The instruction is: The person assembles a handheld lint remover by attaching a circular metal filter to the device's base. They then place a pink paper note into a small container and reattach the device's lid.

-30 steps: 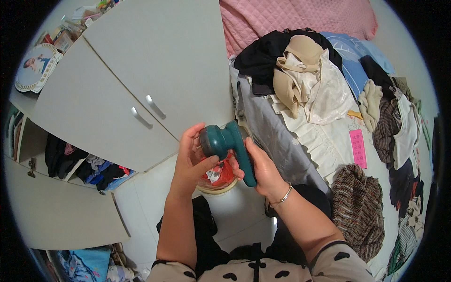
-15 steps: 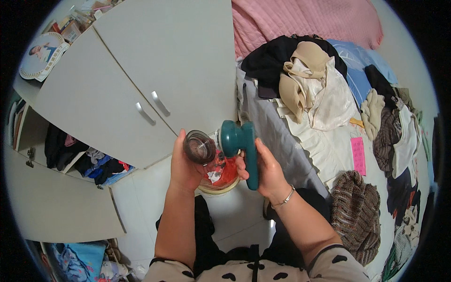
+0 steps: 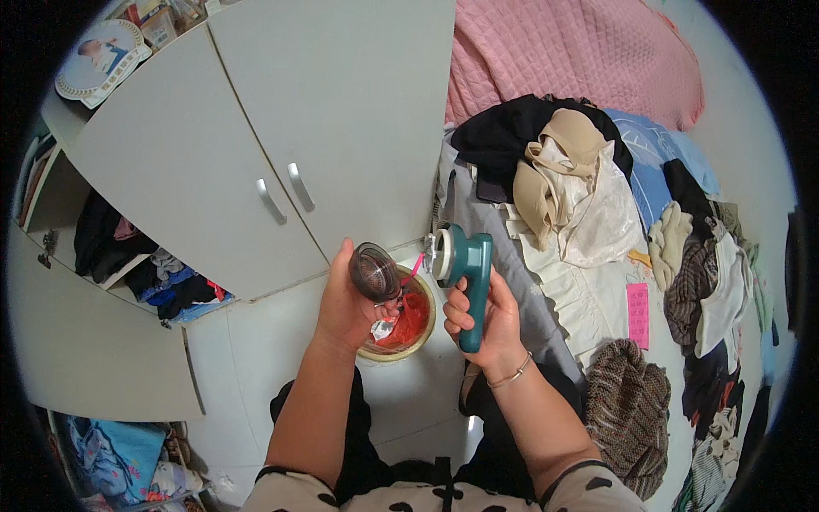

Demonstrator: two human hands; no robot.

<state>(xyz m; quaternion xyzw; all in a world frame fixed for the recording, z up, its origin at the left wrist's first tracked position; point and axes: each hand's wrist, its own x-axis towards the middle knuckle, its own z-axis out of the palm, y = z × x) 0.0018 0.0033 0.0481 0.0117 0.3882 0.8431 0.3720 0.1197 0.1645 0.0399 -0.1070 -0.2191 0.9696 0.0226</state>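
My left hand [image 3: 339,309] is closed around a smoky see-through cup [image 3: 373,271] that looks like the lint container of a fabric shaver. In my right hand [image 3: 500,326] I grip the teal fabric shaver [image 3: 479,294] by its handle, its pale round end facing left. Cup and shaver are apart, with a gap between them. Below them on the floor stands a small round bin [image 3: 428,328] with a red bag and some scraps inside.
Ahead stands a pale wardrobe [image 3: 341,111] with two handles; an open door [image 3: 102,341] shows clothes at the left. On the right, a bed holds beige and white garments [image 3: 589,205], a brown knit [image 3: 627,418] and a pink tag [image 3: 637,316]. A pink quilt [image 3: 572,60] lies beyond.
My right hand has moved the shaver right, away from the cup, and its pale end has come into fuller view. More of the bin shows between my hands.
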